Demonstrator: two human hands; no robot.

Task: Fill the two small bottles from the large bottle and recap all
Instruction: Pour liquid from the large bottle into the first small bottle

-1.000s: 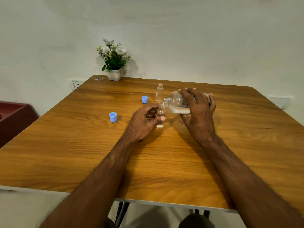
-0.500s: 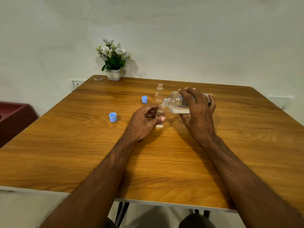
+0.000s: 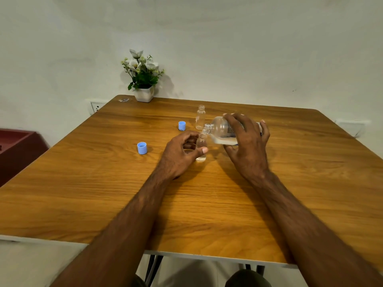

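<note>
My right hand (image 3: pixel 247 148) grips the large clear bottle (image 3: pixel 220 131), tipped on its side with its open mouth over the neck of a small clear bottle (image 3: pixel 201 147). My left hand (image 3: pixel 180 154) holds that small bottle upright on the wooden table (image 3: pixel 103 183); a little liquid shows at its bottom. A second small bottle (image 3: pixel 200 117) stands uncapped just behind. Two blue caps lie to the left, one (image 3: pixel 182 125) near the bottles and one (image 3: pixel 142 148) farther left. A third cap is not visible.
A white pot of flowers (image 3: pixel 143 79) stands at the table's far left corner. A dark red box (image 3: pixel 16 150) sits beyond the left edge. A wall socket (image 3: pixel 95 106) is behind the table.
</note>
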